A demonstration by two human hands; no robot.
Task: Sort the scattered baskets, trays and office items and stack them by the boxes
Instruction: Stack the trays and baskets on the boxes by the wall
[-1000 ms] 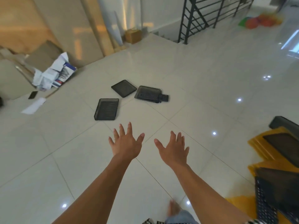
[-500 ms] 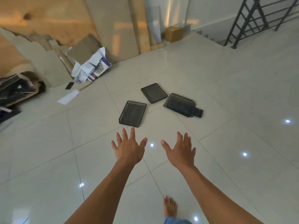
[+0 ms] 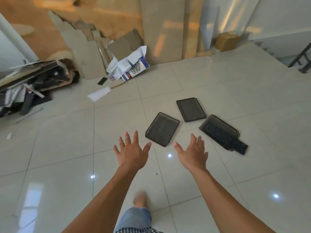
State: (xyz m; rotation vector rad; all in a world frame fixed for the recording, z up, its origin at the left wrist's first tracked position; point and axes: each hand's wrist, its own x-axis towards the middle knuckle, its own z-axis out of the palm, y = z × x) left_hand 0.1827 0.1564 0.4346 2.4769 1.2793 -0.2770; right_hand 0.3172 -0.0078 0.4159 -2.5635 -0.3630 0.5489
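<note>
Three black mesh trays lie on the tiled floor ahead of me. The nearest tray (image 3: pixel 162 129) sits just beyond my fingertips, between my two hands. A second tray (image 3: pixel 191 109) lies flat behind it. The third tray (image 3: pixel 217 126) to the right holds a black keyboard (image 3: pixel 226 138) that sticks out over its near end. My left hand (image 3: pixel 132 153) and my right hand (image 3: pixel 193 153) are stretched forward with fingers spread, holding nothing and touching nothing.
Flattened cardboard sheets (image 3: pixel 90 52) lean on the wall, with a torn printed box (image 3: pixel 129 68) in front. A dark pile of clutter (image 3: pixel 28 88) lies at left. A phone (image 3: pixel 102 81), a white sheet (image 3: pixel 99 94) and a small brown box (image 3: pixel 227 41) are further off. Stair railing (image 3: pixel 301 59) stands far right.
I have walked forward and turned left: the trays have come closer and shifted right in view. The yellow stack at right has left the frame. Both hands stay spread and empty.
</note>
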